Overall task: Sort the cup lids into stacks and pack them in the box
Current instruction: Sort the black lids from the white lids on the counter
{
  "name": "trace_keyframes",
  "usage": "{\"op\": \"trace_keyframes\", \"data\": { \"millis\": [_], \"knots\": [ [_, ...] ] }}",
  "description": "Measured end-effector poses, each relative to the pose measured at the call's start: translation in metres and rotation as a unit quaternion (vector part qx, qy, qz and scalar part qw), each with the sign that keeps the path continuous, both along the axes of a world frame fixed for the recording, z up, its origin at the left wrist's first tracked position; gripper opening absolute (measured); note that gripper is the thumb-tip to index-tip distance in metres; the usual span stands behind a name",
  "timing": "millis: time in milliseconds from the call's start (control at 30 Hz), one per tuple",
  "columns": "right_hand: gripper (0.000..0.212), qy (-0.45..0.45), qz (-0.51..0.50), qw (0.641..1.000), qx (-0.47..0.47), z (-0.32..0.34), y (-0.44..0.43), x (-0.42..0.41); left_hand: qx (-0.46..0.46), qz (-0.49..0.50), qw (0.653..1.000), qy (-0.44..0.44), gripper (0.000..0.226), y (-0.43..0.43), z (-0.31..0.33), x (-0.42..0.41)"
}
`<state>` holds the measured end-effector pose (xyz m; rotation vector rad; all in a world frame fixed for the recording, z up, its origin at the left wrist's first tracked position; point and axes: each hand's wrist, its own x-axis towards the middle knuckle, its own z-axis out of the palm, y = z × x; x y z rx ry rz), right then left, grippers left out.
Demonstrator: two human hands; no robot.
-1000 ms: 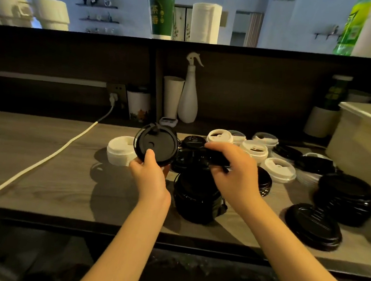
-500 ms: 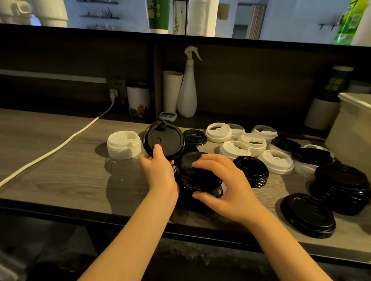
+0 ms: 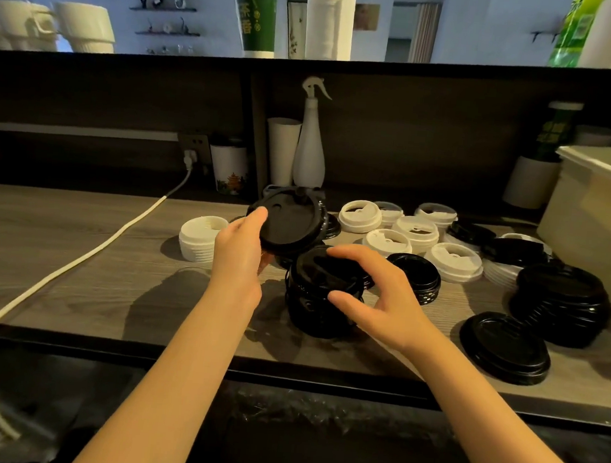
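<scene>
A white lid stack (image 3: 203, 238) stands on the bench (image 3: 76, 249), left of the black lid stack (image 3: 322, 305). The left hand (image 3: 238, 259) pinches a single black lid (image 3: 290, 222), held tilted just behind and left of that stack, probably ready to go on top. The right hand (image 3: 382, 299) brackets the stack's top, likely to square it. Its fingers (image 3: 350, 253) are released and spread wide; contact is unconfirmed. Loose lids (image 3: 417, 232) lie right of the stack, and the box (image 3: 596, 236) stands farther right.
</scene>
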<state>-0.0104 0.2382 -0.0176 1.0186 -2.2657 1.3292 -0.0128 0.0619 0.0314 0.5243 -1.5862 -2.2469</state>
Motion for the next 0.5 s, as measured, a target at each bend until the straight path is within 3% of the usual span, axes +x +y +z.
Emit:
{"op": "trace_keyframes", "data": {
  "millis": [133, 300, 500],
  "knots": [
    [0.068, -0.052, -0.024, 0.997, -0.043, 0.0004, -0.0058, -0.001, -0.152, -0.089, 0.984, -0.013, 0.019, 0.0039, 0.0038, 0.0006],
    [0.1, -0.117, -0.043, 0.987, -0.105, -0.0023, -0.0058, -0.003, -0.199, -0.122, 0.971, -0.041, 0.012, 0.0069, 0.0033, -0.0031],
    [0.082, -0.068, -0.046, 0.997, -0.012, 0.004, -0.0031, -0.0054, -0.315, -0.11, 0.941, -0.051, 0.025, 0.0101, -0.0037, -0.007]
  ]
}}
